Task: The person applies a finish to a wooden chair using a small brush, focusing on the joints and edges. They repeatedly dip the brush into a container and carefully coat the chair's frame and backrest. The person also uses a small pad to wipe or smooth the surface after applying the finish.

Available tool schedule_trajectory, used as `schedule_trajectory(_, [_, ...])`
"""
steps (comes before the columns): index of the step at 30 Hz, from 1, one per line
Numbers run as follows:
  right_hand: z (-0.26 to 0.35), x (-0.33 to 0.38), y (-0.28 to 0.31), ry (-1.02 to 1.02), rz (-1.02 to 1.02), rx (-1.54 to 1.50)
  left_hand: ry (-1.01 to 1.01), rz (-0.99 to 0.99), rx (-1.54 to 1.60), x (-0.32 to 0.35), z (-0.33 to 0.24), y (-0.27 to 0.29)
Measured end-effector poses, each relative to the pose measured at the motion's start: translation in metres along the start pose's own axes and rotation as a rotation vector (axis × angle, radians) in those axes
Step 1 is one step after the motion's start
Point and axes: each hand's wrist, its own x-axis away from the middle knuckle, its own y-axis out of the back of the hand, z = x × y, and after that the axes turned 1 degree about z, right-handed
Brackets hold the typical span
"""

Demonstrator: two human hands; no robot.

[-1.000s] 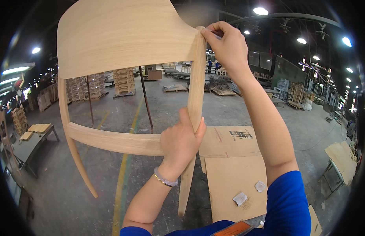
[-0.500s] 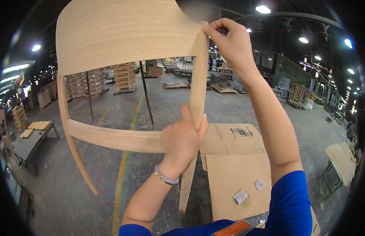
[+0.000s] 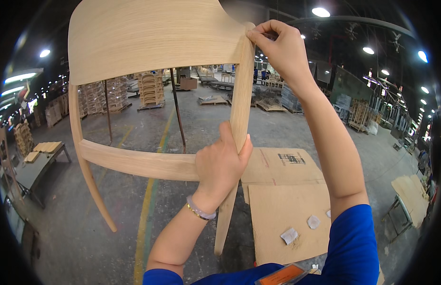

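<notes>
Pale wood fills both my grips: my left hand (image 3: 220,166) is clenched round the chair frame (image 3: 149,42) where its leg meets the cross rail, and my right hand (image 3: 282,47) pinches the top of that same leg beside the curved backrest. Since a second ago the frame has barely shifted, only risen slightly toward me. Below lie cardboard sheets (image 3: 282,209) on the floor.

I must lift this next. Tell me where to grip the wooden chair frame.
Grip the chair frame on its straight right post, from the near side, one hand high and one at the rail joint, as the left hand and right hand do; it seems slim enough to wrap.
</notes>
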Motion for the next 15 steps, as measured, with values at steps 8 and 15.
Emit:
schedule_trajectory(8, [0.01, -0.001, 0.002, -0.022, 0.02, 0.014, -0.019, -0.028, 0.017, 0.001, 0.003, 0.003])
schedule_trajectory(15, [0.008, -0.002, 0.002, -0.068, 0.048, -0.03, -0.021, -0.047, 0.024, 0.0, 0.003, 0.004])
